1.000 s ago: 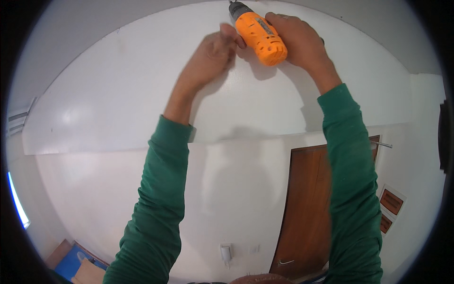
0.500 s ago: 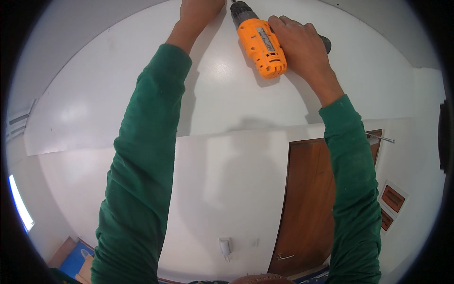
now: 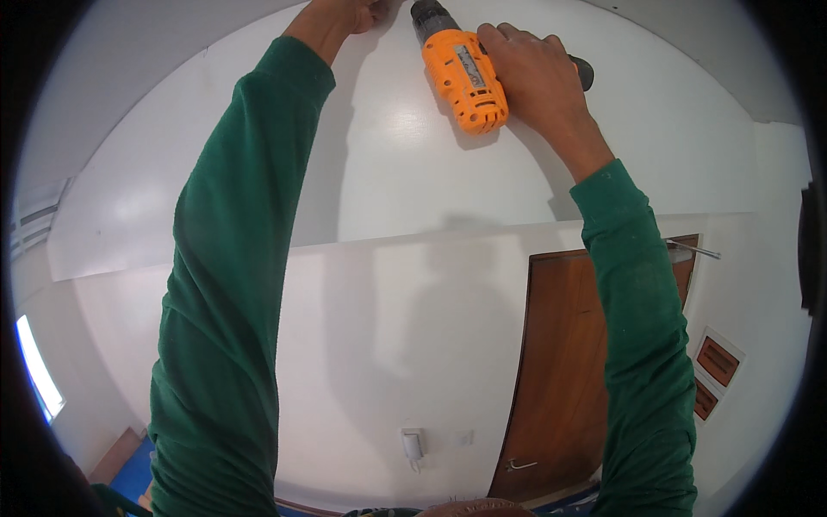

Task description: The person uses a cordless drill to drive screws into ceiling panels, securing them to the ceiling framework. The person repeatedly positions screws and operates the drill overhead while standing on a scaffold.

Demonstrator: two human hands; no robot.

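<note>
An orange and black cordless drill [image 3: 465,82] is held up against the white panel, its chuck pointing to the top edge of the view. My right hand [image 3: 541,82] is wrapped round the drill's handle, and the black base of the grip shows past my knuckles. Left of the chuck, my left hand [image 3: 349,13] is raised by the panel and partly cut off by the top edge. Its visible fingers are curled; whatever they may hold is out of sight. The drill's tip is also beyond the frame.
The broad white panel [image 3: 405,189] ends in a lower edge above the wall. Below are a brown door [image 3: 551,370] with a lever handle, a wall intercom handset [image 3: 412,446] and framed brown signs [image 3: 718,360]. A bright window [image 3: 39,366] shows far left.
My left hand has shifted left, away from the drill's chuck, and its forearm has swung left too. The drill and my right hand have moved slightly left and up.
</note>
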